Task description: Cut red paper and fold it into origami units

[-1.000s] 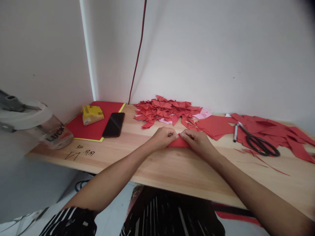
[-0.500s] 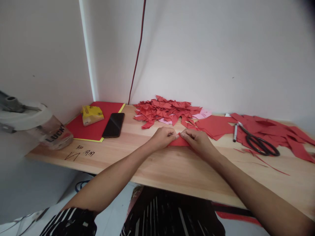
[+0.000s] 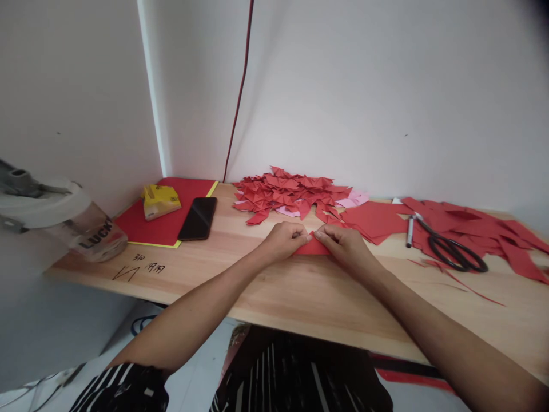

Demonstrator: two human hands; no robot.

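A small piece of red paper [image 3: 313,247] lies at the middle of the wooden table [image 3: 295,292], held between my two hands. My left hand [image 3: 285,240] pinches its left side, thumb against bent fingers. From the right, my right hand [image 3: 343,241] pinches it too, the thumb close to the other thumb. Much of the paper is hidden under the hands. Just behind them is a heap of folded red paper pieces [image 3: 295,191], with some pink ones among them. Flat red paper sheets [image 3: 375,220] lie right of the heap.
Black-handled scissors [image 3: 457,252] and a marker [image 3: 410,232] rest by red paper scraps [image 3: 472,226] on the right. To the left are a phone [image 3: 198,218], a yellow packet [image 3: 160,201] on red and yellow sheets [image 3: 146,229], and a clear lidded cup [image 3: 96,234]. A wall stands behind.
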